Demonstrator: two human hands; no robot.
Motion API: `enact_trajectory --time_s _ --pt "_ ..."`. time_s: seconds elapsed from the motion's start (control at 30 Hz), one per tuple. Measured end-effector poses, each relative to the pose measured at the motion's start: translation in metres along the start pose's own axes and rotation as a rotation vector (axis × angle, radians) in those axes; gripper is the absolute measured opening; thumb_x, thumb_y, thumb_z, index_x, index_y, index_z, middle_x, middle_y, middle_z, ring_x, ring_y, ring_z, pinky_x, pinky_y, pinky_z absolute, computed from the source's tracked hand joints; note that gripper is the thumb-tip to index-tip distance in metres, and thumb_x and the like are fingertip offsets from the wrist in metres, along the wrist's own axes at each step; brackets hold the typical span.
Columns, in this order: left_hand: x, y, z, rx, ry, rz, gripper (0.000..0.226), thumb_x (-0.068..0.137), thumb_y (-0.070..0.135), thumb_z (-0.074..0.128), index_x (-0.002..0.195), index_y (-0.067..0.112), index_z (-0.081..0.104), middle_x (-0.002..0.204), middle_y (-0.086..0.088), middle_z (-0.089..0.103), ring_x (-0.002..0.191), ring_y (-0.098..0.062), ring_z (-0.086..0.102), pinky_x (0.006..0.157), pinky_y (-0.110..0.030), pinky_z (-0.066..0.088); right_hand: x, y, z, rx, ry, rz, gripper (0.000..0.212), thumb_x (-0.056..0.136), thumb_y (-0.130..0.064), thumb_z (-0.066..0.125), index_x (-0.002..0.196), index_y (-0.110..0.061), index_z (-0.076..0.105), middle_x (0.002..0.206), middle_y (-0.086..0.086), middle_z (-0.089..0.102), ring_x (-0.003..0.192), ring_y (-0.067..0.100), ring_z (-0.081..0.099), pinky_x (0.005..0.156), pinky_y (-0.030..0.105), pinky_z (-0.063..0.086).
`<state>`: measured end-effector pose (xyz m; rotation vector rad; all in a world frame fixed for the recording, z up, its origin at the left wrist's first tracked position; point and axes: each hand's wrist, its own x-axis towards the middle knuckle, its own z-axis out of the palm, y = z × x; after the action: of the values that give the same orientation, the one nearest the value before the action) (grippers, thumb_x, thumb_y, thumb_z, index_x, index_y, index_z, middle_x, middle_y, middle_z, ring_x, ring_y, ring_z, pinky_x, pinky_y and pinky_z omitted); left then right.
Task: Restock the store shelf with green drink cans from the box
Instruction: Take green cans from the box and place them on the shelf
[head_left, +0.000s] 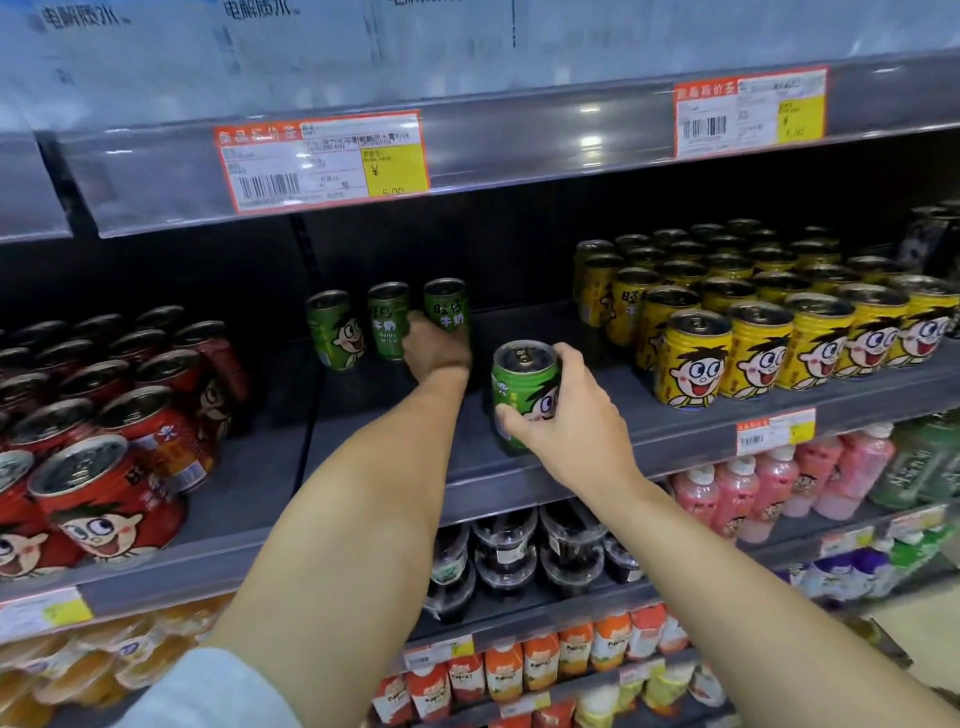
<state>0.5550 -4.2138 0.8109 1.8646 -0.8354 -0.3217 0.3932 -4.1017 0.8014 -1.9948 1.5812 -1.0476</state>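
Left hand (434, 349) grips, apparently, the rear green can (445, 307) at frame centre; right hand (563, 410) grips a second can (522, 387) over the shelf (571, 457) front; risk: toppling neighbouring cans (358, 327) on release.

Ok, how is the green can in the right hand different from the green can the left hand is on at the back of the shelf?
The near green can is gripped by the right hand at the shelf front, tilted, cartoon face outward. The far green can stands upright deep on the shelf beside two other green cans, with the left hand at its base, white characters outward. Both are green and unopened.
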Motion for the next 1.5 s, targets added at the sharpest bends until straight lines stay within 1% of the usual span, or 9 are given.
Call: enact_trajectory --time_s 0.3,0.57,0.67,0.8,0.9,1.07,1.13,1.27,1.5 --pt "0.006 0.003 0.007 0.004 0.017 -0.016 0.038 0.084 0.024 0.070 0.114 0.004 0.059 0.120 -0.019 0.063 0.111 -0.035 0.060 0.089 -0.035 0.047 -0.001 0.001 0.000 0.008 0.012 -0.020 0.083 0.078 -0.052 0.071 0.145 -0.027 0.027 0.133 -0.005 0.052 0.117 0.024 0.054 0.088 0.039 0.046" --pt "0.004 0.021 -0.003 0.186 -0.046 -0.030 0.038 0.085 0.021 0.068 0.118 0.002 0.062 0.123 -0.017 0.063 0.114 -0.032 0.061 0.092 -0.036 0.050 0.000 -0.004 -0.005 0.076 -0.041 0.022 0.083 0.079 -0.047 0.075 0.144 -0.025 0.028 0.136 -0.002 0.051 0.120 0.025 0.052 0.092 0.040 0.045" --pt "-0.005 0.026 -0.015 0.303 -0.129 0.025 0.039 0.089 0.026 0.063 0.119 0.002 0.061 0.125 -0.017 0.062 0.115 -0.032 0.060 0.091 -0.035 0.049 -0.001 -0.007 -0.008 0.103 -0.062 0.056 0.080 0.079 -0.044 0.077 0.141 -0.024 0.031 0.135 0.000 0.051 0.119 0.026 0.053 0.091 0.040 0.046" --pt "-0.021 0.016 -0.037 0.632 -0.384 0.166 0.046 0.087 0.040 0.052 0.123 0.012 0.058 0.126 -0.012 0.061 0.111 -0.032 0.061 0.082 -0.031 0.046 -0.001 -0.009 -0.013 0.104 -0.090 0.067 0.075 0.078 -0.043 0.078 0.135 -0.023 0.034 0.132 0.003 0.053 0.117 0.028 0.053 0.089 0.041 0.047" --pt "-0.048 0.005 -0.064 0.810 -0.483 0.228 0.043 0.087 0.038 0.054 0.120 0.011 0.058 0.119 -0.011 0.061 0.108 -0.032 0.060 0.080 -0.031 0.046 0.000 -0.012 -0.014 0.101 -0.101 0.069 0.074 0.077 -0.041 0.079 0.132 -0.021 0.035 0.131 0.004 0.054 0.118 0.028 0.053 0.088 0.041 0.048" --pt "-0.088 -0.025 -0.092 0.803 -0.458 0.294 0.051 0.092 0.052 0.049 0.121 0.012 0.061 0.123 -0.014 0.060 0.113 -0.034 0.055 0.088 -0.038 0.047 0.000 -0.012 -0.016 0.111 -0.109 0.077 0.073 0.077 -0.040 0.079 0.131 -0.020 0.035 0.130 0.005 0.054 0.117 0.028 0.052 0.088 0.040 0.046" --pt "-0.098 -0.037 -0.099 0.755 -0.448 0.349 0.051 0.096 0.051 0.045 0.126 0.013 0.059 0.131 -0.013 0.058 0.119 -0.032 0.053 0.094 -0.037 0.044 0.000 -0.012 -0.015 0.113 -0.104 0.079 0.074 0.077 -0.040 0.079 0.132 -0.020 0.035 0.131 0.005 0.054 0.118 0.028 0.052 0.090 0.041 0.046" --pt "-0.109 -0.052 -0.105 0.744 -0.397 0.482 0.048 0.099 0.040 0.038 0.137 0.014 0.051 0.151 -0.011 0.040 0.136 -0.026 0.040 0.109 -0.033 0.029 -0.002 -0.010 -0.011 0.138 -0.077 0.087 0.075 0.076 -0.040 0.080 0.133 -0.021 0.035 0.132 0.004 0.054 0.116 0.027 0.054 0.090 0.042 0.048" --pt "-0.113 -0.050 -0.105 0.754 -0.367 0.483 0.050 0.096 0.039 0.036 0.137 0.015 0.053 0.151 -0.010 0.040 0.136 -0.023 0.040 0.110 -0.033 0.029 -0.010 -0.007 -0.002 0.126 0.011 0.069 0.079 0.079 -0.044 0.076 0.142 -0.020 0.033 0.133 0.005 0.048 0.123 0.025 0.048 0.097 0.044 0.046"
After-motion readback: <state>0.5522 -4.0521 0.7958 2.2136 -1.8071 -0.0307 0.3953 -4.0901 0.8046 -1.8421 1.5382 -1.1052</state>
